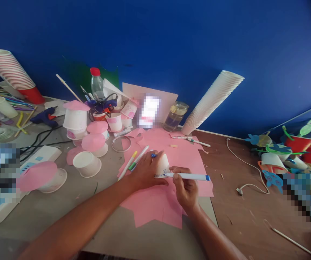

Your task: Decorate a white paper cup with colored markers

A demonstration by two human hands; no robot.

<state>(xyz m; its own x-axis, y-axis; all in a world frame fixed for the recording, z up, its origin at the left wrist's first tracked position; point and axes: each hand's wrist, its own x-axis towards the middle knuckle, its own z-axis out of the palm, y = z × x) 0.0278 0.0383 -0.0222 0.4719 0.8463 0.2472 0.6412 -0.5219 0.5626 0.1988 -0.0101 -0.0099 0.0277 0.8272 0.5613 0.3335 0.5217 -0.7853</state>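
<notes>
My left hand (146,171) presses a small white paper cup (162,165) down on its side on a cut sheet of pink paper (155,207). My right hand (185,189) grips a white marker with a blue end (188,176), its tip at the cup's lower edge. A small dark drawing (166,173) marks the cup beside that tip. Two more markers (135,162) lie on the pink paper left of my left hand. A small blue item (153,155) shows at my left fingers, too small to name.
Left of the paper stand pink-topped paper cups (75,115), a blue hot glue gun (44,117) and a white power strip (40,159). Tall stacks of paper cups (212,101) lean against the blue wall. Colourful paper-cup crafts (288,155) and a white cable (253,177) occupy the brown table.
</notes>
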